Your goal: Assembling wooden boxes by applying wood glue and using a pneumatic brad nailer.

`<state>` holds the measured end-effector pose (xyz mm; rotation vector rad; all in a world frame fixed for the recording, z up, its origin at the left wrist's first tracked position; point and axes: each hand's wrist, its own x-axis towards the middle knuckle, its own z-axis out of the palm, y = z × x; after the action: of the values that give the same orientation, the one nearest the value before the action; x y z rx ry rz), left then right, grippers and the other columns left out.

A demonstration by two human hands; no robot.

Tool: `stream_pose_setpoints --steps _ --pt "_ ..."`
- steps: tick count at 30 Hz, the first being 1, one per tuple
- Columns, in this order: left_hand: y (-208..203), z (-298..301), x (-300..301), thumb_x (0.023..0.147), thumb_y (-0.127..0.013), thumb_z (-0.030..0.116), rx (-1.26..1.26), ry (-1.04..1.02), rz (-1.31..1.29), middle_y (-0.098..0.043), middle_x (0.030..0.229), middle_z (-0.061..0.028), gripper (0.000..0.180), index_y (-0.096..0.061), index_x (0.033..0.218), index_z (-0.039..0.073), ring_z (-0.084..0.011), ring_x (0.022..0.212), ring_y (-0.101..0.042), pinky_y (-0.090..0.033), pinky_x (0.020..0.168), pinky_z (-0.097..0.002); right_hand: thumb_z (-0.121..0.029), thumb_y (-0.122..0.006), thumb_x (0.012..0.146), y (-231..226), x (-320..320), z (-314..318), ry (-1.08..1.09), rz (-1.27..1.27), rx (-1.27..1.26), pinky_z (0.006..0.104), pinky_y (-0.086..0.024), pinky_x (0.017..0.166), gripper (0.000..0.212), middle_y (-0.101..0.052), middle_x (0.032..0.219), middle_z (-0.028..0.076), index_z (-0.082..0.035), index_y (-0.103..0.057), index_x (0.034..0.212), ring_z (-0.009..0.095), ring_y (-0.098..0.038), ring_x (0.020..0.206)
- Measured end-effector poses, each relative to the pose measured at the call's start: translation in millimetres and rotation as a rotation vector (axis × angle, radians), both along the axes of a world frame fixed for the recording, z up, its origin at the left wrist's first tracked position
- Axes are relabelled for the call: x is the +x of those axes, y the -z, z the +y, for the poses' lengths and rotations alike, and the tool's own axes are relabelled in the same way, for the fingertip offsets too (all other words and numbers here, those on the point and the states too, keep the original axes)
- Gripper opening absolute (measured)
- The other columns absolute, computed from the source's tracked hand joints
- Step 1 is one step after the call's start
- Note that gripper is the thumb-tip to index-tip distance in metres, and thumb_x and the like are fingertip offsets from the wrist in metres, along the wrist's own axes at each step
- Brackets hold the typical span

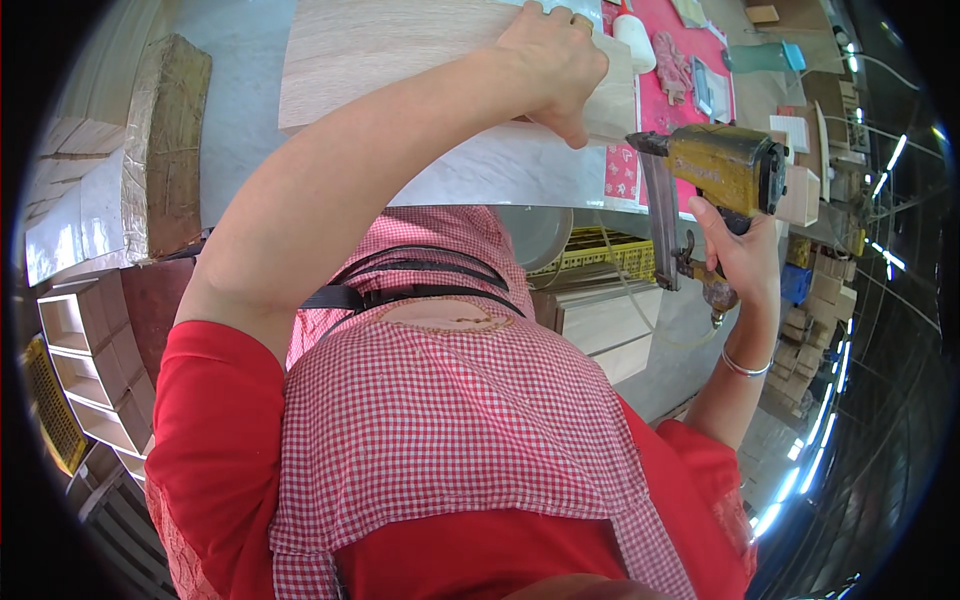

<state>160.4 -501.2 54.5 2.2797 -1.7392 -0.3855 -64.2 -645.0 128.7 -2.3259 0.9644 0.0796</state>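
A pale wooden panel (400, 40) lies on the grey worktable near its front edge. My left hand (555, 70) is clamped across the panel's right part, fingers over the far side and thumb down at the near side. In my right hand (740, 245) is a yellow and black nail gun (715, 160), its handle wrapped by my fingers and its long magazine pointing back toward me. The gun's dark nose is close to the panel's right near corner; I cannot tell whether they touch. An air hose hangs from the gun's base.
Beyond the panel are a white glue bottle (634, 42), a pink cloth (672, 68), a phone (708, 90) and a teal bottle (765, 57). A tape-wrapped block (167, 150) stands left. Below are wooden boxes (85, 350), a yellow crate (610, 250) and stacked boards (610, 320).
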Motion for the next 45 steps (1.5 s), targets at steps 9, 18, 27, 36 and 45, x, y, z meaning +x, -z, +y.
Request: stream_pose_setpoints --steps 9,18,27,36,45 --pt "22 32 -18 0.062 -0.081 0.049 -0.229 -0.191 -0.446 -0.057 0.122 -0.0259 0.079 -0.06 0.119 -0.002 -0.0399 0.123 -0.05 -0.037 0.105 -0.0571 -0.031 -0.075 0.088 -2 5 15 -0.058 -0.028 -0.094 0.0226 -0.035 0.042 0.031 -0.052 0.055 -0.003 -0.001 -0.069 0.092 0.005 -0.045 0.044" --pt "5 117 26 0.062 -0.081 0.047 -0.477 -0.039 -0.389 -0.056 0.124 -0.0267 0.075 -0.059 0.116 0.0 -0.0401 0.125 -0.049 -0.036 0.106 -0.0575 -0.035 -0.078 0.085 -13 18 35 -0.279 -0.228 0.046 0.0228 -0.037 0.044 0.035 -0.055 0.058 -0.003 -0.001 -0.07 0.094 0.004 -0.047 0.047" --pt "-29 106 15 0.062 -0.078 0.035 -0.064 -0.189 -0.114 -0.06 0.113 -0.0238 0.057 -0.065 0.106 0.002 -0.037 0.113 -0.056 -0.043 0.098 -0.0493 -0.033 -0.077 0.086 -21 28 57 -0.237 -0.101 0.088 0.0227 -0.037 0.044 0.034 -0.056 0.061 -0.003 -0.001 -0.07 0.094 0.005 -0.047 0.047" --pt "-31 112 12 0.061 -0.08 0.038 -0.127 -0.196 -0.192 -0.059 0.117 -0.0253 0.063 -0.063 0.11 0.002 -0.0376 0.116 -0.055 -0.042 0.1 -0.0516 -0.031 -0.076 0.087 -22 32 69 -0.178 0.0 0.036 0.0226 -0.037 0.044 0.031 -0.055 0.06 -0.003 -0.001 -0.069 0.092 0.004 -0.046 0.047" --pt "2 188 -6 0.058 -0.09 0.046 -0.427 -0.485 0.061 -0.021 0.153 -0.0322 0.122 -0.024 0.151 0.003 -0.0457 0.144 -0.022 -0.023 0.117 -0.0533 -0.027 -0.077 0.086 -35 38 94 -0.285 -0.127 -0.107 0.0222 -0.038 0.044 0.029 -0.057 0.06 -0.003 -0.001 -0.069 0.094 0.005 -0.047 0.047"
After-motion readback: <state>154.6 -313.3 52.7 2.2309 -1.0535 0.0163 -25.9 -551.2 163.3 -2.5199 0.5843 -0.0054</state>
